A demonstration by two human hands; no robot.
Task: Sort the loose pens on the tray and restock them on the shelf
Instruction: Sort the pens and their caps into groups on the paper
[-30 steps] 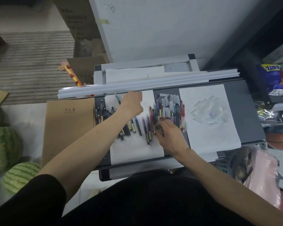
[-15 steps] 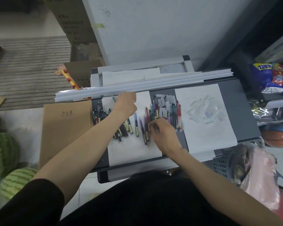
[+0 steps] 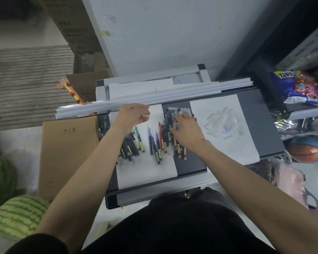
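Loose pens lie on a dark grey tray [image 3: 261, 129], partly on a white paper sheet [image 3: 147, 173]. A row of dark pens [image 3: 130, 147] sits at the left, a few blue and purple pens [image 3: 154, 143] in the middle, and a mixed coloured pile [image 3: 166, 129] at the right. My left hand [image 3: 132, 116] hovers over the top of the dark row with fingers curled; no pen shows in it. My right hand [image 3: 184, 125] rests with spread fingers on the upper, capped ends of the mixed pile.
A second sheet with clear plastic bits [image 3: 224, 123] lies on the tray's right half. Long white strips [image 3: 154, 99] run along its far edge. A brown cardboard box [image 3: 68, 153] and watermelons [image 3: 18, 215] are at the left; snack bags [image 3: 299, 88] and a basketball [image 3: 307, 149] at the right.
My right hand moved from the lower ends of the middle pens up and right to the capped ends of the mixed pile. My left hand stayed near the tray's far edge.
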